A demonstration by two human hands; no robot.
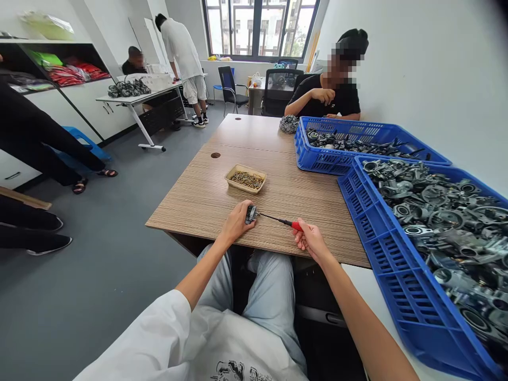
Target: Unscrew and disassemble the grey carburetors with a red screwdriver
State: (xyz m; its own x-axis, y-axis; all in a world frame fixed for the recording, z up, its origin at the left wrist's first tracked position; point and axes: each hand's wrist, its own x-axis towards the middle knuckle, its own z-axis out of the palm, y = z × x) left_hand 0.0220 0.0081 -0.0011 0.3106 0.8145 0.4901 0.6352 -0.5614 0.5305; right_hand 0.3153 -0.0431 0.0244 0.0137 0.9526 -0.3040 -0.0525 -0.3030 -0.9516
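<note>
My left hand (pixel 237 221) grips a small grey metal part (pixel 251 214) just above the table's front edge. In my right hand (pixel 310 239) is a screwdriver (pixel 286 221) with a red and black handle, its fingers wrapped round the grip. The thin shaft points left, and its tip meets the right side of the metal part; a small piece shows at that spot, too small to name. Beyond my hands, a shallow beige tray (pixel 226 180) holds many small brass-coloured screws.
To my right, a blue crate (pixel 381 264) is heaped with grey metal castings. Behind it, another blue crate (pixel 317 165) holds darker parts. A seated person (pixel 329 95) is across the wood-grain table (pixel 190 196). Other people stand at left and by a white table (pixel 119 99).
</note>
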